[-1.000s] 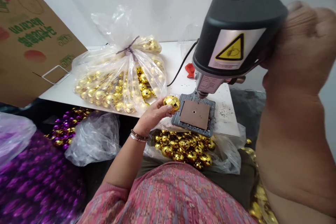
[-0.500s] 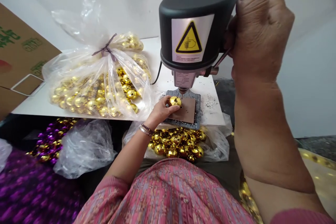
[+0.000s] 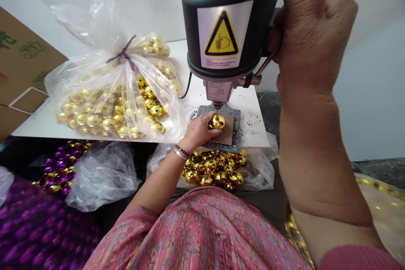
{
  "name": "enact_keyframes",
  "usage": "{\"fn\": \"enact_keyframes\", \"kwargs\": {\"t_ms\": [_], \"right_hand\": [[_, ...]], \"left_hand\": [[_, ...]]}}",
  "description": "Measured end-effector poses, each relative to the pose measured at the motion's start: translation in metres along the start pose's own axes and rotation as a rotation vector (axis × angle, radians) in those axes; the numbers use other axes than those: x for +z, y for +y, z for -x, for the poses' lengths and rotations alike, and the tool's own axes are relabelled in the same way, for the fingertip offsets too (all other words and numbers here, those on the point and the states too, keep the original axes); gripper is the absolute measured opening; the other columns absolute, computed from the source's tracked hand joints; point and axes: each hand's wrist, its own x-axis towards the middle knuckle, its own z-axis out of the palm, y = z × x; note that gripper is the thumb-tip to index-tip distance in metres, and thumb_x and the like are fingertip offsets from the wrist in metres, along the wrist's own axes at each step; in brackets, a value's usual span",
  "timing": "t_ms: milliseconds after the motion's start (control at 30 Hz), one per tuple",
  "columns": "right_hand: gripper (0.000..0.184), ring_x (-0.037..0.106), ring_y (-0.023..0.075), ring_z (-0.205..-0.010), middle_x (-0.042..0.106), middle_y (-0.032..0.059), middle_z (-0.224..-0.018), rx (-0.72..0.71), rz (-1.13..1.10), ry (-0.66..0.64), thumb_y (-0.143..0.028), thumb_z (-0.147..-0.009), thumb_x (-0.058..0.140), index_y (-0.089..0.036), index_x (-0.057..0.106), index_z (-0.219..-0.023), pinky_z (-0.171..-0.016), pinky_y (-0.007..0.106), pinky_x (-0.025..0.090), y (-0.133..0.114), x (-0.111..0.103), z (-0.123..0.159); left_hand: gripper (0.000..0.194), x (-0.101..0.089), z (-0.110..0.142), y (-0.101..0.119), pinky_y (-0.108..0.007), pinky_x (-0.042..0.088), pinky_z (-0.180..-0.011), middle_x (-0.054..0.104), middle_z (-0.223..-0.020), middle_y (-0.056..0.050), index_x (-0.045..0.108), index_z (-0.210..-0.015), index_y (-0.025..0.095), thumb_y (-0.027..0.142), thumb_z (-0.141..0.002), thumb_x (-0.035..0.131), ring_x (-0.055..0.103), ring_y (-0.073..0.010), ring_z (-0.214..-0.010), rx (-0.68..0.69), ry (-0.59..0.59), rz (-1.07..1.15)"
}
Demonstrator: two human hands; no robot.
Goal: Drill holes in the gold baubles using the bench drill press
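Between the thumb and fingers of my left hand (image 3: 198, 130) is a shiny gold faceted ball (image 3: 217, 122). It sits over a brown square board (image 3: 228, 133) on the grey base (image 3: 237, 137) of a black bench drill press (image 3: 190, 21). The thin drill bit (image 3: 217, 112) points straight down at the ball's top, where a dark spot shows. Whether the tip has entered is hard to tell. Raised at the right of the machine, my right hand (image 3: 311, 29) is closed round its feed handle, which the fingers mostly hide.
A tied clear bag (image 3: 123, 93) of gold balls stands left on the white table (image 3: 186, 133). Dark shavings (image 3: 251, 122) lie round the base. More gold balls (image 3: 210, 166) rest in an open bag below the table edge. Purple balls (image 3: 60, 168) and a cardboard box (image 3: 25, 59) are at left.
My left hand has brought the gold ball rightward, under the drill bit. My right hand stays on the handle. The whole view has shifted slightly.
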Motion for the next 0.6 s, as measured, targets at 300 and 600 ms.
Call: {"fn": "enact_keyframes", "kwargs": {"t_ms": [300, 600], "right_hand": [[0.04, 0.036, 0.0012, -0.065, 0.031, -0.0045, -0.069, 0.064, 0.0, 0.012, -0.04, -0.1, 0.053, -0.018, 0.031, -0.076, -0.056, 0.012, 0.029, -0.008, 0.002, 0.003], [0.038, 0.038, 0.0037, -0.059, 0.036, -0.0064, -0.063, -0.047, -0.067, -0.017, -0.036, -0.101, 0.053, -0.02, 0.031, -0.075, -0.057, 0.019, 0.03, -0.012, -0.002, 0.019]], "left_hand": [[0.061, -0.002, -0.001, -0.007, -0.034, 0.052, -0.086, 0.076, -0.111, -0.006, 0.063, -0.139, 0.023, 0.03, -0.08, 0.079, 0.071, -0.0253, -0.098, 0.008, -0.05, 0.037], [0.057, 0.0, -0.001, -0.001, -0.037, 0.053, -0.093, 0.076, -0.119, -0.007, 0.064, -0.136, 0.024, 0.031, -0.081, 0.079, 0.072, -0.0275, -0.107, 0.015, -0.024, -0.013]]}}
